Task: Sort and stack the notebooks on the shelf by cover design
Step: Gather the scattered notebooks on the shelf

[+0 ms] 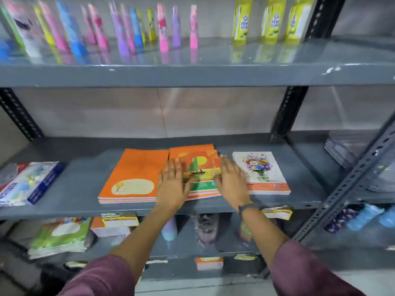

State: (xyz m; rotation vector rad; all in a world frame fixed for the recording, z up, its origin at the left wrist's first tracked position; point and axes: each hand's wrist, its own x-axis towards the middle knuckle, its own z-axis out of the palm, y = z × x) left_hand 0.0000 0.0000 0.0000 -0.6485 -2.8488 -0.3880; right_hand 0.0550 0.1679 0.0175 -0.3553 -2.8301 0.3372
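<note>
Three piles of notebooks lie on the middle grey shelf (85,201). On the left is a plain orange pile (134,171) with a cream label. In the middle sits an orange pile with a sunset and boat cover (196,161). On the right is a white pile with a flower vase cover (260,169). My left hand (173,184) lies flat, fingers spread, on the left side of the sunset pile. Flat against that pile's right side rests my right hand (230,180), partly over the flower pile's left edge. Neither hand grips anything.
White and blue packets (27,184) lie at the shelf's left end. Coloured bottles (128,28) and yellow bottles (273,18) stand on the shelf above. More notebooks (62,236) and wrapped goods fill the shelf below. A perforated black post (286,112) and a neighbouring rack (352,178) stand at the right.
</note>
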